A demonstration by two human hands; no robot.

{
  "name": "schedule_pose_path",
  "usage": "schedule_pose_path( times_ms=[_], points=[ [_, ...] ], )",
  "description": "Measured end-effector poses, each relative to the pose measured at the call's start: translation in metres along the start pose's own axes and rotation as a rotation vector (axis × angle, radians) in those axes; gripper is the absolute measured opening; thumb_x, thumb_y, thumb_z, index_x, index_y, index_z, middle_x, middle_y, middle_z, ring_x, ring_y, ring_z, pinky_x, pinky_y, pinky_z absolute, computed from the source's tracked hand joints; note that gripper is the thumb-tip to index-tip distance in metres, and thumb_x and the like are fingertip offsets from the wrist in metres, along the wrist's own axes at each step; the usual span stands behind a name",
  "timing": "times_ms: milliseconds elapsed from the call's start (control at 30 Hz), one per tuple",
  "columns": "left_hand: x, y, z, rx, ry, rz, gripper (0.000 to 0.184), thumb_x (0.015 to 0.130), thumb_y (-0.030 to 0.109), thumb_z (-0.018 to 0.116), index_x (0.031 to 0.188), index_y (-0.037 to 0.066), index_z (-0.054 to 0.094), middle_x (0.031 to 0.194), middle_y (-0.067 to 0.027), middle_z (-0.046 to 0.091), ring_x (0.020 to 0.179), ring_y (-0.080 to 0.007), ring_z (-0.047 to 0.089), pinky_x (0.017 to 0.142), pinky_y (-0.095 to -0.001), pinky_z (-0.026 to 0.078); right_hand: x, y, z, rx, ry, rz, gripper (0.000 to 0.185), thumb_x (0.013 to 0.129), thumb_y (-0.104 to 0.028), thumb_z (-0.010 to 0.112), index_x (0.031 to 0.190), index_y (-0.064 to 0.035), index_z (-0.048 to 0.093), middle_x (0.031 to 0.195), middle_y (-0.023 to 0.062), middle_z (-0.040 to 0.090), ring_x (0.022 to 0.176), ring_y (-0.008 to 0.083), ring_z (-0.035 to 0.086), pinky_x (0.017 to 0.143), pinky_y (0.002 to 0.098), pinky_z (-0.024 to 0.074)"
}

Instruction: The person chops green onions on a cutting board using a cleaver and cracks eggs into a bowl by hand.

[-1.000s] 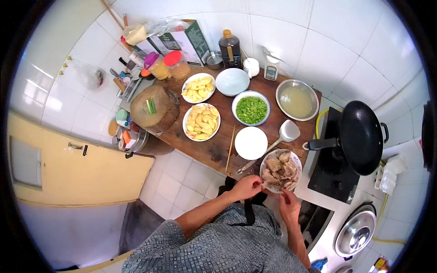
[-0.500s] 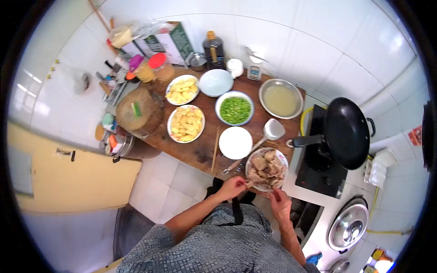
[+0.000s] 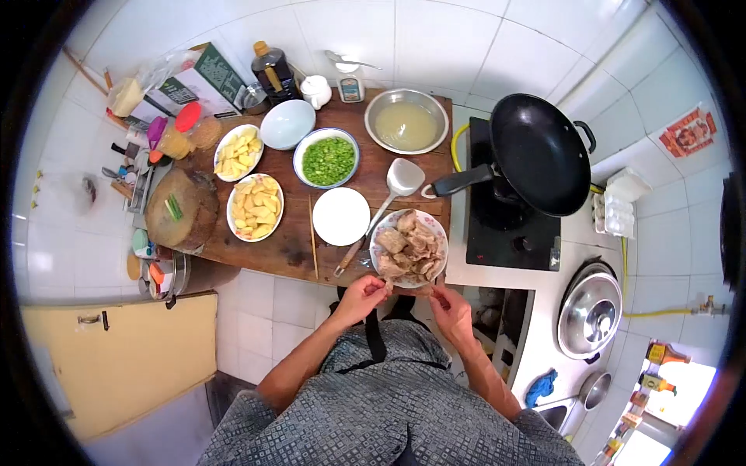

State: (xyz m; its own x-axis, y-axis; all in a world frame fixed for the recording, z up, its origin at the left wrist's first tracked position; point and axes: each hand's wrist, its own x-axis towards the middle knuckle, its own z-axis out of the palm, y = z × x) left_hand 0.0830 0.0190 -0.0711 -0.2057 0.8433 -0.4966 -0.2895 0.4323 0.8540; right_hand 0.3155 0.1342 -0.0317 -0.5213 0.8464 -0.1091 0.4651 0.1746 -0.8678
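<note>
"Brown chunks of cooked meat (image 3: 409,247): location?"

"Heaped on a round white plate with a floral rim (image 3: 443,238), at the near edge of a dark-brown wooden table (image 3: 287,252)."

"Left hand (image 3: 364,298)?"

"At the plate's near-left edge. Thumb and fingertips drawn close together; whether they pinch meat, rim or nothing, cannot tell."

"Right hand (image 3: 453,312)?"

"Near-right edge. Fingers bent in towards the thumb, narrow opening at most; hold on anything, cannot tell."

"Neighbours?"

"Left of the meat, a pale metal-headed spatula with a brown handle (image 3: 405,179), lying aslant. Beyond it, a plain white round plate (image 3: 342,217). To the right, a black long-handled wok (image 3: 542,151) over a flat black cooktop (image 3: 517,245)."
</note>
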Motion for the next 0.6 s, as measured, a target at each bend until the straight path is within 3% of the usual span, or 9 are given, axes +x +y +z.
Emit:
schedule_pose_path(
  times_ms=[300,367,600],
  points=[
    [0.014,0.005,0.02,0.113,0.03,0.043,0.018,0.1,0.016,0.066,0.106,0.0,0.06,0.099,-0.0094,0.072,0.087,-0.0132,0.067,0.077,-0.0271,0.055,-0.009,-0.001,-0.007,0.071,0.007,0.058,0.027,0.09,-0.009,0.071,0.116,0.0004,0.068,0.099,0.014,0.071,0.084,0.0197,0.069,0.074,0.0307,0.055],
    [0.013,0.009,0.024,0.089,0.037,0.026,0.017,0.1,0.015,0.065,0.105,0.0,0.06,0.098,-0.0089,0.072,0.088,-0.013,0.067,0.078,-0.0268,0.054,-0.01,0.003,-0.006,0.007,0.015,0.027,0.029,0.091,-0.013,0.071,0.117,-0.0006,0.067,0.097,0.0149,0.07,0.079,0.0249,0.069,0.071,0.0349,0.0556],
    [0.01,0.005,0.023,0.065,0.061,0.039,0.017,0.099,0.014,0.065,0.108,0.0,0.059,0.099,-0.0076,0.07,0.088,-0.0125,0.067,0.078,-0.0262,0.054,-0.014,0.011,-0.006,0.034,0.032,0.021,0.029,0.091,-0.013,0.071,0.117,-0.0006,0.067,0.098,0.016,0.07,0.081,0.0273,0.069,0.073,0.0356,0.0558]
  ],
)
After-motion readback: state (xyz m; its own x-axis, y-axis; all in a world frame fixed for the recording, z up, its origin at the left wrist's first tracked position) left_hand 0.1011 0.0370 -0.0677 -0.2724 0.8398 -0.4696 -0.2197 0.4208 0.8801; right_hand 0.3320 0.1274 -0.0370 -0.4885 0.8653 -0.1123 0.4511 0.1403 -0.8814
